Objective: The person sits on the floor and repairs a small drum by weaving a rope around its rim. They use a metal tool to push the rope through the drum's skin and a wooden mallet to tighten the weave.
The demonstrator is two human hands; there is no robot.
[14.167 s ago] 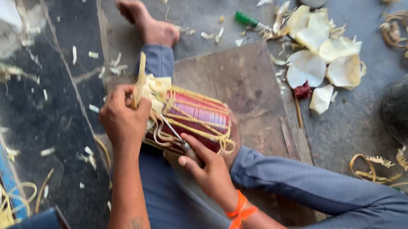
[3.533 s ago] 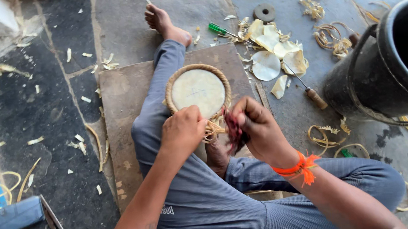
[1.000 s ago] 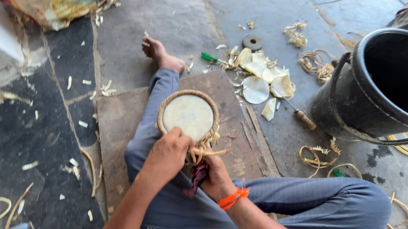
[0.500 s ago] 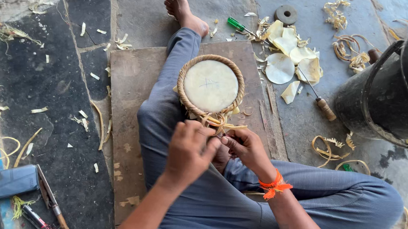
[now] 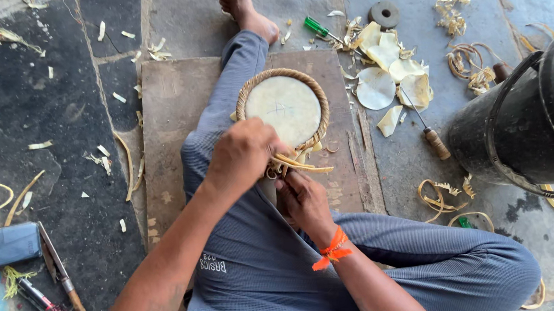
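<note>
Left hand (image 5: 241, 156) grips drum (image 5: 283, 109) (wooden board (image 5: 170, 111) beneath).

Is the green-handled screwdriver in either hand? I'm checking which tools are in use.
No: the green-handled screwdriver lies on the floor near the foot, while the left hand and right hand work at the round drum.

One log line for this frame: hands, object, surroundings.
left hand: gripping drum rim lacing | right hand: under drum, pulling strips | nearby: black bucket, green screwdriver
</note>
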